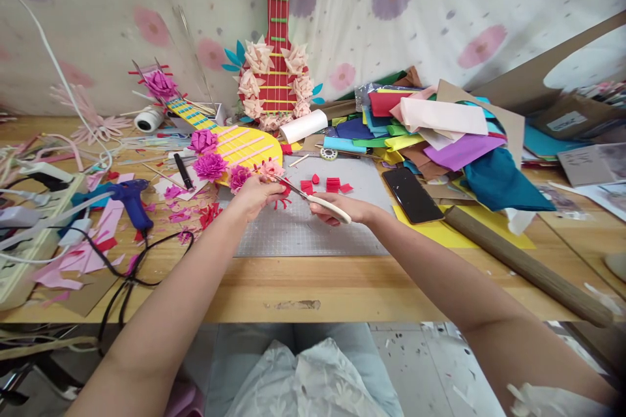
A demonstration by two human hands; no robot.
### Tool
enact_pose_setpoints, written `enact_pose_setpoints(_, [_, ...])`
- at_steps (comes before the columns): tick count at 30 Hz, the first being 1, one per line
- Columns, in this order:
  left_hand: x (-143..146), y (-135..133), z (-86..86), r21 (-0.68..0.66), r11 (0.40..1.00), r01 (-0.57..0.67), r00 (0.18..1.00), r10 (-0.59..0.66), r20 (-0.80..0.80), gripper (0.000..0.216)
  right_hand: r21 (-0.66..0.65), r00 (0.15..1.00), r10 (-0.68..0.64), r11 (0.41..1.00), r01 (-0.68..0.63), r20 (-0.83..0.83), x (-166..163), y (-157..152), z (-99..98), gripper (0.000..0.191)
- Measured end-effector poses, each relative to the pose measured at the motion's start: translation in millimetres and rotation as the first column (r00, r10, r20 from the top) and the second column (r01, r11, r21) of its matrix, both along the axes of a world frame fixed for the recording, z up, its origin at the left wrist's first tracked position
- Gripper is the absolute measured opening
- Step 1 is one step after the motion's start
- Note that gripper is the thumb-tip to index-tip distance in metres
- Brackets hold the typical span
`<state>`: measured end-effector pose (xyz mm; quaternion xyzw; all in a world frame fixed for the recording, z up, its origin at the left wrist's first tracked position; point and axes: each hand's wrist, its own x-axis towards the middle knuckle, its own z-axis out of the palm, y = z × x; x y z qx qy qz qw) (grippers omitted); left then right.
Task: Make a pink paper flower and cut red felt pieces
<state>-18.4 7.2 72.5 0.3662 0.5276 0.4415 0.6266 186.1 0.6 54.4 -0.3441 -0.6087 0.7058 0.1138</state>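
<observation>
My right hand [340,207] grips a pair of scissors with white handles [331,208]. Their blades point left, to a piece of red paper [285,190] pinched in the fingers of my left hand [257,197]. Under both hands lies a grey cutting mat [313,238]. Small cut red paper pieces [333,184] rest on it just beyond the scissors. Behind my left hand is a yellow paper guitar [254,146] trimmed with magenta paper flowers [210,167]. A red paper guitar [278,81] with pale pink flowers stands upright against the curtain.
To the left are a blue glue gun [134,202], a power strip [42,241], cables and paper scraps. A black phone [412,195], a cardboard tube [528,264] and a heap of coloured paper [445,117] lie at the right. A black marker [183,171] lies left of the yellow guitar.
</observation>
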Motion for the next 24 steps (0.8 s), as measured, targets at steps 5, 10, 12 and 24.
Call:
enact_pose_setpoints(5, [-6.7,0.5,2.0,-0.002,0.998,0.07,0.998,-0.07,-0.012,0.018,-0.006,0.999,0.04,0.999,-0.039,0.006,0.1,0.5,0.7,0.047])
enact_pose_setpoints(10, [-12.1,1.2,2.9,-0.042,0.994,0.106,0.994,-0.107,-0.037,0.022,-0.01,0.998,0.062,0.998,-0.062,0.009,-0.5,0.0,2.0,0.048])
enact_pose_setpoints(12, [-14.0,1.4,3.0,-0.052,0.992,0.112,0.992,-0.114,-0.044,0.025,-0.007,0.998,0.069,0.998,-0.069,0.013,-0.7,-0.2,2.2,0.048])
enact_pose_setpoints(24, [-24.9,-4.3,10.2,-0.108,0.982,0.156,0.978,-0.169,-0.12,0.031,0.042,0.993,0.088,0.995,-0.092,0.082,-5.5,0.3,-2.7,0.049])
